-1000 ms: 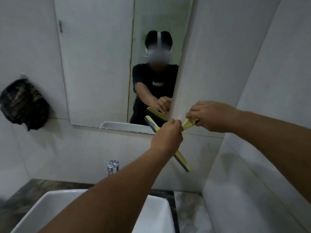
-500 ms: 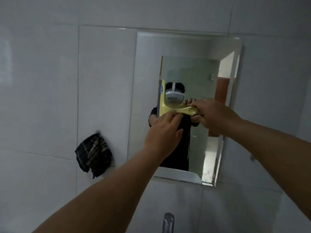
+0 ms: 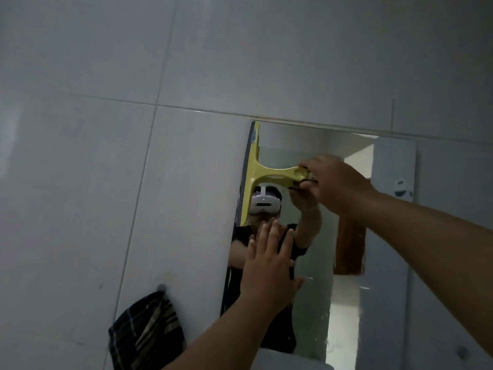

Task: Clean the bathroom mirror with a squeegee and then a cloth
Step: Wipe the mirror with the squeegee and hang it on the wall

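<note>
A yellow squeegee (image 3: 269, 174) lies against the bathroom mirror (image 3: 314, 263), its blade upright along the mirror's upper left edge. My right hand (image 3: 337, 184) grips the squeegee's handle at the right end. My left hand (image 3: 269, 265) is flat and open lower down, fingers spread, against or just off the glass, holding nothing. A dark checked cloth (image 3: 145, 335) hangs from a wall hook at the lower left. The mirror reflects a person in a dark shirt.
Pale grey wall tiles (image 3: 106, 182) surround the mirror. The hook (image 3: 161, 287) above the cloth sits just left of the mirror's lower left edge. A brown door shows in the reflection.
The squeegee has gone from the mirror's middle to its upper left edge. My left hand has let go of it and dropped lower, open. The view has tilted upward.
</note>
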